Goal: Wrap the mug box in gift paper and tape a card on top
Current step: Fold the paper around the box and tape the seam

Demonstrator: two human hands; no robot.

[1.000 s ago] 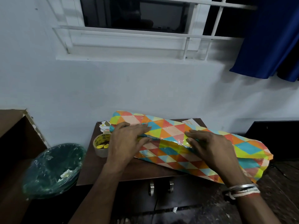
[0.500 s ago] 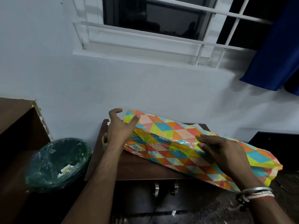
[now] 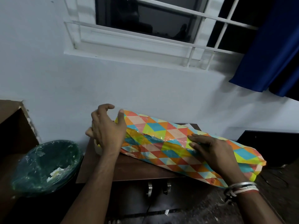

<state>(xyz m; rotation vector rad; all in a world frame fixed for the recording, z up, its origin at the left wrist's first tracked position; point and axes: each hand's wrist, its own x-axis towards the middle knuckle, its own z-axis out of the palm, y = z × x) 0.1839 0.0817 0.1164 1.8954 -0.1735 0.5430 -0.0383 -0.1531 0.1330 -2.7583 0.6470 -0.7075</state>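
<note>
The mug box is hidden inside bright triangle-patterned gift paper (image 3: pixel 161 135), which lies as a long bundle across the small brown table (image 3: pixel 129 168); its right end hangs past the table's edge. My right hand (image 3: pixel 212 151) presses flat on the taped seam along the top, fingers straight. My left hand (image 3: pixel 106 128) hovers at the paper's left end with fingers loosely curled in the air, the thumb touching the paper's corner. A tape roll (image 3: pixel 97 147) peeks out beneath my left hand. A white card corner (image 3: pixel 189 126) shows behind the bundle.
A bin lined with a green bag (image 3: pixel 47 164) stands left of the table, beside a brown cabinet (image 3: pixel 11 120). The white wall is right behind the table. A dark low unit (image 3: pixel 268 143) sits at the right.
My left hand slid from the top of the paper to its left end and lifted, fingers now curled in the air. The right hand stays pressed on the seam. The view tilted upward.
</note>
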